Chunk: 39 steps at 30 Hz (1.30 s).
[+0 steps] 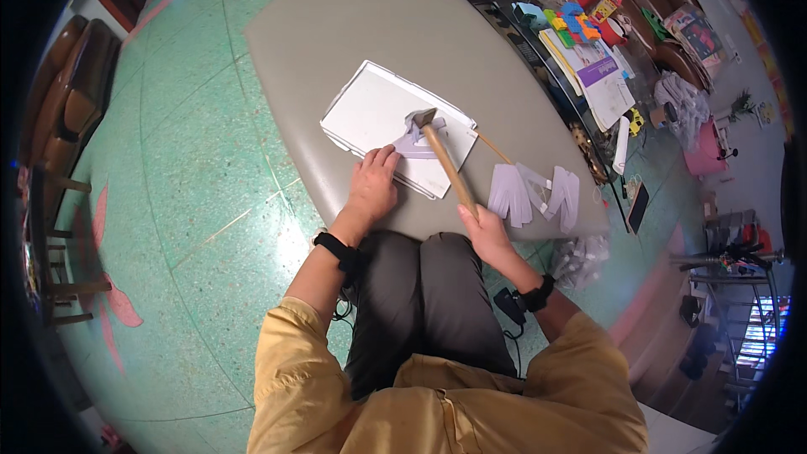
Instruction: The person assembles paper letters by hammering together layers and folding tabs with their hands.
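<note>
My right hand point(487, 234) is wrapped round the wooden handle of a hammer point(451, 170). The hammer's head rests on or just over a crumpled lavender piece point(414, 124) on a shallow white tray point(370, 101). With bent fingers, my left hand point(376, 182) grips the near end of a flat lavender strip point(414, 150) against the tray's near edge. The strip runs in under the hammer, where its far part is hidden. Beside my right hand lie a fanned bundle of lavender strips point(511, 195) and a smaller bundle point(564, 198).
Everything lies on a grey padded bench point(328, 25). From the tray's right edge sticks out a thin brown stick point(494, 149). Along the right side, a cluttered dark table holds papers point(595, 76) and colourful toy blocks point(572, 23). Clear plastic bags point(580, 261) hang near the bench's front right corner.
</note>
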Each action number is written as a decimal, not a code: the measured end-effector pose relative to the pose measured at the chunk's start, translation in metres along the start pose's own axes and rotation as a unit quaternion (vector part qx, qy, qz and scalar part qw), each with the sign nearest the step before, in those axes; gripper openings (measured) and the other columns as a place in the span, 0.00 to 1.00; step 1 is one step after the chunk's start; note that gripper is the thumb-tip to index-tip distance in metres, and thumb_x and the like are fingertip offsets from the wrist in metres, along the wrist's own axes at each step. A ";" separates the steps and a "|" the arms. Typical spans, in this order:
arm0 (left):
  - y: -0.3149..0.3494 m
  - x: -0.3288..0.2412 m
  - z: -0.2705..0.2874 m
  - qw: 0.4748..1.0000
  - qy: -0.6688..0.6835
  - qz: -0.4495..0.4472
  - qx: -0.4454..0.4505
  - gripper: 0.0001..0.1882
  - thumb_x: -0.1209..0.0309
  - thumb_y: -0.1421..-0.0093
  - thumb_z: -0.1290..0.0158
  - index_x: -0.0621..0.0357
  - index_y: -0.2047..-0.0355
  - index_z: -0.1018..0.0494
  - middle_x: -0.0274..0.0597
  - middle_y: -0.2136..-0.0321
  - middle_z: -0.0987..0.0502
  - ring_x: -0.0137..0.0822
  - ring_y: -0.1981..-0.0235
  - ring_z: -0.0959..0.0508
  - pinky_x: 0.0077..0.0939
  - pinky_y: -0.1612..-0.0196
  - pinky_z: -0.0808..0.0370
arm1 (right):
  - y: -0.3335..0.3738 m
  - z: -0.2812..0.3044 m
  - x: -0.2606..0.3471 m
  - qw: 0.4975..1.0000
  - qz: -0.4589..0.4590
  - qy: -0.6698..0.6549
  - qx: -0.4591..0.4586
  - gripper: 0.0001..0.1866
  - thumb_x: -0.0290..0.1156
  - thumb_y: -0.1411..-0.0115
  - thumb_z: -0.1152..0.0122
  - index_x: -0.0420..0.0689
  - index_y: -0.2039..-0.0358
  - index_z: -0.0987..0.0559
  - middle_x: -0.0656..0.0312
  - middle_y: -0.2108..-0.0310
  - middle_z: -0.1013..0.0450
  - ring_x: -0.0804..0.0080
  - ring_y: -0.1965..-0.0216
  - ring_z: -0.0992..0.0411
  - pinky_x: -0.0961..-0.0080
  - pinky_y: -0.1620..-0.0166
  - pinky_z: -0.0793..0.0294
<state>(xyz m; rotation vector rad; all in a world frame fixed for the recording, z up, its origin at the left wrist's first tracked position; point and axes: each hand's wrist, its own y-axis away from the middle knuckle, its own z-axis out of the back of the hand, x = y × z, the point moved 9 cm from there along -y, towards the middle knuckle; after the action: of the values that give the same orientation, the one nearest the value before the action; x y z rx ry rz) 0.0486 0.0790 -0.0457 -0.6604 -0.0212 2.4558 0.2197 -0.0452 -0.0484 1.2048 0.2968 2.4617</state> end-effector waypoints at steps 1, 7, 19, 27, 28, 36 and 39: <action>-0.002 -0.004 -0.002 1.000 0.003 -0.004 0.001 0.28 0.80 0.59 0.54 0.57 0.53 0.35 0.40 0.49 0.36 0.44 0.48 0.37 0.40 0.51 0.35 | -0.002 0.000 -0.006 1.000 0.011 -0.005 -0.005 0.25 0.47 0.40 0.52 0.33 0.74 0.30 0.45 0.81 0.33 0.51 0.77 0.33 0.64 0.71 0.34; -0.003 0.000 0.000 1.000 -0.011 0.004 0.011 0.26 0.79 0.59 0.52 0.57 0.54 0.34 0.40 0.49 0.35 0.42 0.48 0.36 0.39 0.50 0.36 | -0.005 0.009 0.017 1.000 0.018 0.003 -0.005 0.26 0.49 0.41 0.52 0.33 0.74 0.29 0.44 0.80 0.32 0.48 0.76 0.32 0.63 0.69 0.33; -0.023 -0.006 0.002 0.998 -0.053 0.010 0.016 0.17 0.74 0.54 0.50 0.55 0.60 0.30 0.37 0.57 0.29 0.43 0.54 0.31 0.40 0.56 0.32 | -0.028 0.017 -0.018 0.998 -0.052 -0.020 -0.039 0.28 0.52 0.42 0.53 0.33 0.72 0.28 0.43 0.79 0.31 0.47 0.74 0.30 0.60 0.68 0.33; -0.047 0.004 -0.005 0.992 -0.092 0.079 -0.039 0.11 0.68 0.51 0.45 0.57 0.67 0.31 0.44 0.65 0.29 0.45 0.61 0.29 0.40 0.59 0.32 | -0.034 0.013 -0.019 0.998 -0.032 0.015 -0.045 0.27 0.51 0.42 0.53 0.34 0.71 0.27 0.41 0.75 0.29 0.44 0.69 0.30 0.56 0.64 0.32; -0.050 0.007 -0.008 0.993 -0.093 0.070 -0.035 0.11 0.68 0.51 0.45 0.57 0.67 0.31 0.44 0.65 0.29 0.45 0.61 0.29 0.40 0.59 0.32 | -0.036 0.014 -0.015 0.998 -0.037 0.010 -0.051 0.27 0.51 0.42 0.53 0.34 0.71 0.27 0.41 0.75 0.29 0.44 0.69 0.30 0.56 0.64 0.32; -0.042 0.045 0.001 0.959 0.223 0.144 -0.098 0.07 0.79 0.55 0.48 0.61 0.73 0.31 0.42 0.78 0.28 0.35 0.76 0.27 0.26 0.69 0.30 | -0.049 0.031 -0.011 0.970 -0.010 0.024 -0.241 0.13 0.29 0.53 0.46 0.38 0.67 0.32 0.43 0.70 0.29 0.45 0.66 0.30 0.57 0.62 0.31; -0.037 0.053 0.017 0.863 0.465 0.125 -0.149 0.07 0.81 0.49 0.50 0.61 0.69 0.30 0.32 0.75 0.29 0.24 0.72 0.30 0.17 0.67 0.32 | -0.060 0.018 -0.018 0.977 0.006 0.026 -0.211 0.14 0.24 0.52 0.46 0.35 0.64 0.33 0.41 0.65 0.32 0.44 0.64 0.30 0.56 0.60 0.30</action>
<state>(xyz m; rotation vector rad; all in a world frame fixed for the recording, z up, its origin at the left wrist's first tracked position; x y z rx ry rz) 0.0233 0.1405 -0.0492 -2.0290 0.0691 2.1118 0.2588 0.0019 -0.0708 0.9611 -0.2120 2.4021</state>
